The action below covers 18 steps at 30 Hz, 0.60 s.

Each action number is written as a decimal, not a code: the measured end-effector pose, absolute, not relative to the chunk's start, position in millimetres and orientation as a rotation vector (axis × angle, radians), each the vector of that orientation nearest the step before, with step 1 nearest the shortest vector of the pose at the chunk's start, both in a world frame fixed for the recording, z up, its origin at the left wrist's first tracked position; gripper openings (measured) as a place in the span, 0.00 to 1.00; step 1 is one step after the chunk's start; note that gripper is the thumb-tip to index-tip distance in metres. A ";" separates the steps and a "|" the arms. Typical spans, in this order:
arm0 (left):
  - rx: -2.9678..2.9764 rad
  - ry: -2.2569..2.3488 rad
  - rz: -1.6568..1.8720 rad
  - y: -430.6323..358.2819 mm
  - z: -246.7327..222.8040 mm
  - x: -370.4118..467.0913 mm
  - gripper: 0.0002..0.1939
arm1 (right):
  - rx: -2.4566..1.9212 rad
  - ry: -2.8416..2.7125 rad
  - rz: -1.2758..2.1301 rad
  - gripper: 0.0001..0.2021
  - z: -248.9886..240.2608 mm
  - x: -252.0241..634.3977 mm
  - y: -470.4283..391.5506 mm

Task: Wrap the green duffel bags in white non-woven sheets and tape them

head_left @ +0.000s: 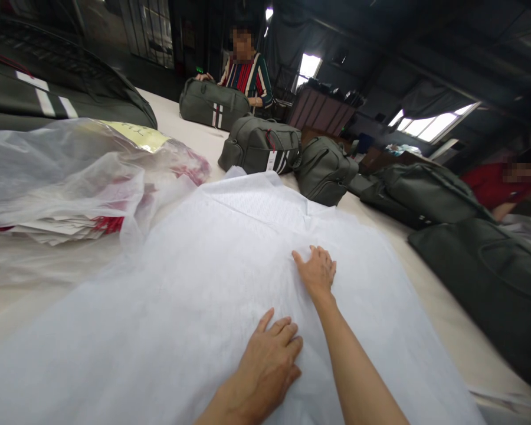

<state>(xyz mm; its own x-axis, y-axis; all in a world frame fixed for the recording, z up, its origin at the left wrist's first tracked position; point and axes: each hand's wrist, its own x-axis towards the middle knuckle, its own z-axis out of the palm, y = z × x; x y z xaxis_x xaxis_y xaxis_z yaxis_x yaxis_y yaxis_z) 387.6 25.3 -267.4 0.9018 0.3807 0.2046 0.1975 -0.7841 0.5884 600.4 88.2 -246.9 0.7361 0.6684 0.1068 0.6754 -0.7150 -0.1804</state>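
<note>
A large, thin white sheet lies spread over the table before me, its far edge creased and folded. My left hand rests palm down on it near the front, fingers apart and slightly bent. Farther forward and to the right, my right hand also presses on the sheet with its fingers spread. Neither hand grips anything. Whether the sheet is paper or fabric I cannot tell.
Clear plastic bags with tags and red cords lie left, before a dark green bag. Several more bags stand beyond, including a tagged duffel bag and a large bag right. Co-workers are across the table.
</note>
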 end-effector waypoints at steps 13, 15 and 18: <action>2.479 0.394 0.311 26.9 -258.3 389.8 0.25 | -2.754 -1.337 0.112 0.32 -266.7 603.2 88.3; 2.497 0.405 0.305 26.8 -256.8 390.2 0.26 | -2.753 -1.341 0.111 0.33 -266.8 603.0 87.5; 2.534 0.442 0.289 25.8 -256.0 391.9 0.29 | -2.736 -1.349 0.100 0.33 -269.8 603.2 86.7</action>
<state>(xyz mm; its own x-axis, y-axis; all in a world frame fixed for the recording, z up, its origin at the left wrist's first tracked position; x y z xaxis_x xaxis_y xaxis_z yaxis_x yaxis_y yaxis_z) 391.9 25.8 -256.0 0.9230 0.3679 0.1128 0.2504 -0.7968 0.5499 603.2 86.7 -269.8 0.6080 0.7937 -0.0189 0.7879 -0.6061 -0.1091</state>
